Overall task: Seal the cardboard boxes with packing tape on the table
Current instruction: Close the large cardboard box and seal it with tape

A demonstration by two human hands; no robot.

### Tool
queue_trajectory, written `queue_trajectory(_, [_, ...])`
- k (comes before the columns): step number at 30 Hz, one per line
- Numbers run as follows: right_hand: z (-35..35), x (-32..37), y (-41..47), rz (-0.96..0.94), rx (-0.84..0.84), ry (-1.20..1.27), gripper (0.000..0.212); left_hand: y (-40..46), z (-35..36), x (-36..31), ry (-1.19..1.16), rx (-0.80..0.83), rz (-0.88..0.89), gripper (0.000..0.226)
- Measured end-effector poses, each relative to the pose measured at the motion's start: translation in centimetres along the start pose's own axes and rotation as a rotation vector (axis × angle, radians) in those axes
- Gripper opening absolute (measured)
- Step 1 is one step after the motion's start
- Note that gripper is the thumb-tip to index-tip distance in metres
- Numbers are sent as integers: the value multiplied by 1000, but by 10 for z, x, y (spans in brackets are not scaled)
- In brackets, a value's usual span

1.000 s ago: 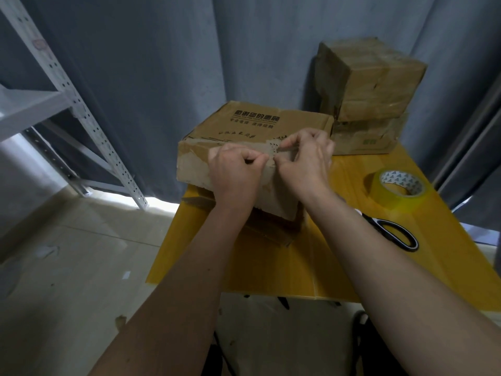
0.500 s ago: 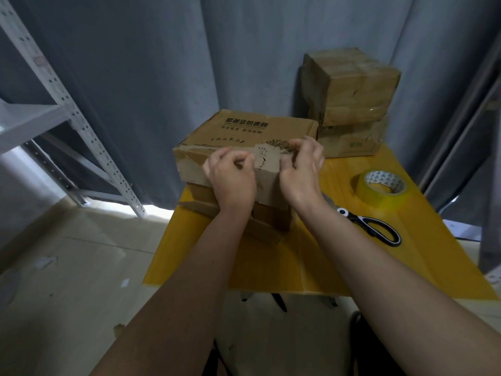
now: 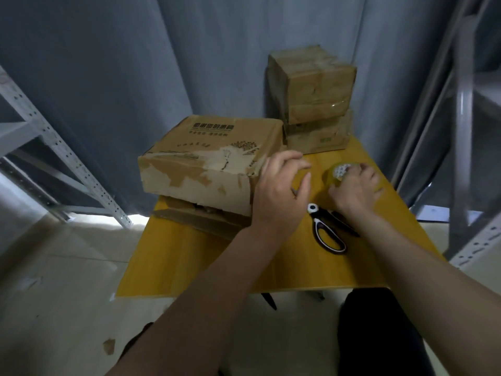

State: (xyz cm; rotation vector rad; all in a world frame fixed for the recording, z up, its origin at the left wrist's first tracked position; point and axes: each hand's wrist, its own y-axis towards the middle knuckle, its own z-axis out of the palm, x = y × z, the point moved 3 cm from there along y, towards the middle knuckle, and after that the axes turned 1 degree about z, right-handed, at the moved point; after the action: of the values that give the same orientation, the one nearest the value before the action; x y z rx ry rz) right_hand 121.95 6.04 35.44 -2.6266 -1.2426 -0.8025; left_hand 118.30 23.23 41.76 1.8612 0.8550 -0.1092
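A worn cardboard box [image 3: 206,161] with printed lettering and torn paper on its front lies on another flat box [image 3: 200,221] at the left of the yellow table [image 3: 271,267]. My left hand [image 3: 279,191] hovers at the box's right end, fingers apart and holding nothing. My right hand [image 3: 357,185] rests on the yellow tape roll [image 3: 339,172], fingers curled over it. Two taped boxes [image 3: 311,88] are stacked at the back of the table.
Black-and-white scissors [image 3: 328,229] lie on the table between my forearms. Grey curtains hang behind. Metal shelving stands at the left [image 3: 54,147] and at the right [image 3: 466,131]. The floor lies below the table's left edge.
Both hands have left the front edge of the box. My right hand went right onto the tape roll; my left hand moved to the box's right end. The view shifted left.
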Motion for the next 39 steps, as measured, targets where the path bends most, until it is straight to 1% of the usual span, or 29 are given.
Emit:
queue_trajectory(2, [6,-17,5,7,67,-62,58,-5,11,1,-18,86,-24,17])
queue_trajectory(4, [10,-29,8,-20,98,-61,46,-8,20,3,-25,202,-100,23])
queue_trajectory(6, [11,-36,12,-73,99,-2,35,-11,28,8,-12,312,-193,31])
queue_trajectory(8, [11,-38,13,-104,104,117,34,-14,34,11,-10,381,-259,35])
queue_trajectory(11, [6,-35,6,-144,79,339,28,-15,37,12,-33,385,-339,38])
queue_trajectory(14, [-4,-23,-9,-250,11,560,14,-10,36,7,-58,341,-421,52])
queue_trajectory(16, [-15,-12,-17,-300,-28,658,13,-2,34,3,-85,324,-473,65])
queue_trajectory(18, [-27,0,-23,-345,-58,710,18,8,31,-2,-109,312,-503,76])
queue_trajectory(20, [-40,11,-29,-399,-80,746,20,17,26,-6,-102,291,-473,78])
queue_trajectory(23, [-55,25,-38,-466,-109,782,19,30,10,-10,-88,179,-401,68])
queue_trajectory(26, [-64,36,-47,-500,-116,785,19,35,-8,-15,-111,-13,-274,43])
queue_trajectory(28, [-68,42,-53,-507,-117,775,17,34,-16,-18,-100,-85,-212,31])
queue_trajectory(30, [-70,48,-60,-503,-118,754,16,32,-22,-18,-109,-122,-200,28])
queue_trajectory(34, [-78,60,-72,-513,-130,693,16,31,-33,-12,-150,-205,-234,20])
queue_trajectory(37, [-88,70,-80,-602,-174,615,18,36,-47,-11,-145,-299,-204,9])
queue_trajectory(39, [-93,78,-87,-680,-206,569,22,42,-56,-10,-128,-338,-180,7])
